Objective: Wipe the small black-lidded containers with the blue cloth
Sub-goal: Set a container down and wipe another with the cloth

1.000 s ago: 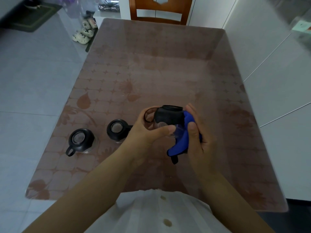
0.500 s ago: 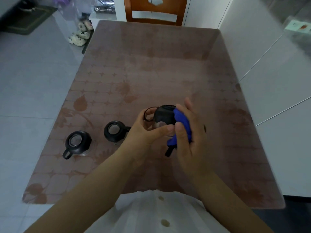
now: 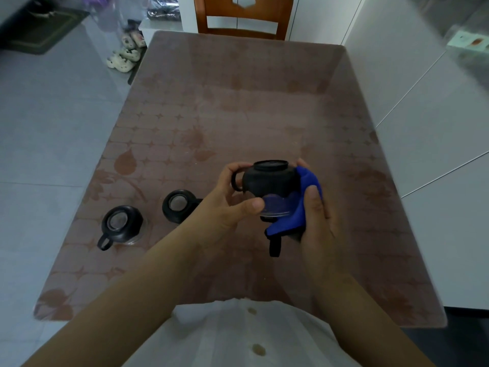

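My left hand [image 3: 225, 205] grips a small black-lidded container [image 3: 270, 181] above the table, thumb on its clear glass base and fingers by its loop handle. It is tilted, lid facing away. My right hand [image 3: 316, 221] holds the blue cloth [image 3: 299, 207] pressed against the container's right side and bottom; a black tag hangs from the cloth. Two more black-lidded containers stand on the table to the left: one [image 3: 178, 205] just beside my left wrist, the other [image 3: 120, 225] further left with its handle pointing toward me.
The brown patterned table [image 3: 238, 102] has a glossy cover and edges close on both sides. A wooden chair [image 3: 242, 15] stands at the far end. Shoes [image 3: 125, 53] lie on the grey floor at the far left. White cabinets run along the right.
The held container has turned so its lid faces up and away. My right hand slid the cloth from the top down to the side and bottom.
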The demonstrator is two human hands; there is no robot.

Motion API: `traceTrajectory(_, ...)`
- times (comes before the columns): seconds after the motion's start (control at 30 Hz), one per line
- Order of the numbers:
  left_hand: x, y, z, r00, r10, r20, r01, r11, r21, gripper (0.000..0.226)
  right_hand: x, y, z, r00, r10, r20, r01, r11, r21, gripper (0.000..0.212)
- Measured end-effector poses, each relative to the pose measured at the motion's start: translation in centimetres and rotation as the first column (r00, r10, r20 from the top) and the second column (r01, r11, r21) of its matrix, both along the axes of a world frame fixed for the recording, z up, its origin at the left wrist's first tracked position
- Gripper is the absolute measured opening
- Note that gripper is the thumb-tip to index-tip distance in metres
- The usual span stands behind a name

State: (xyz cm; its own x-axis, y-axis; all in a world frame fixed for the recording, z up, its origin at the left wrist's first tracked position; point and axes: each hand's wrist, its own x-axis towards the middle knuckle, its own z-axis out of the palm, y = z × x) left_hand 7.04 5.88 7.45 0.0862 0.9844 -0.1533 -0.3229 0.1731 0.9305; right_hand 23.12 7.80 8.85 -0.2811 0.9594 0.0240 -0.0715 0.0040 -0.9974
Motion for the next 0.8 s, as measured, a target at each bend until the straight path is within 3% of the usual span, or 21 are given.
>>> traceTrajectory(0.1,-0.5,0.1,-0.2,1.0,0.013,-0.018,-0.013,1.0,0.012,0.082,0.0,0.0,0.2,1.0,0.02,0.013,-0.02,0.999,0.048,0.044)
traceTrajectory(0.2,-0.6,0.1,-0.2,0.984,0.131,-0.117,-0.134,0.991,-0.011,0.083,-0.1,0.0,-0.2,1.0,0.001,0.016,-0.002,0.996,0.084,0.041)
traceTrajectory(0.33,0.2,-0.1,0.5,0.938,0.2,-0.285,-0.203,0.979,0.02,0.044,-0.6,0.0,-0.8,0.997,-0.059,0.042,0.05,0.982,0.184,0.053)
traceTrajectory(0.43,0.7,-0.1,0.8,0.935,0.176,-0.309,-0.182,0.983,0.011,0.042,-0.7,-0.1,-1.5,0.995,-0.07,0.064,0.053,0.968,0.244,0.053)
traceTrajectory(0.67,0.9,0.2,1.1,0.929,0.184,-0.322,-0.171,0.983,0.071,0.091,-0.8,-0.8,-1.3,0.979,-0.061,0.195,-0.027,0.907,0.419,0.047)
traceTrajectory(0.8,0.4,0.1,0.5,0.959,0.155,-0.237,-0.151,0.988,0.033,0.093,-0.2,-0.3,-1.6,0.97,-0.049,0.238,-0.068,0.885,0.46,0.045)
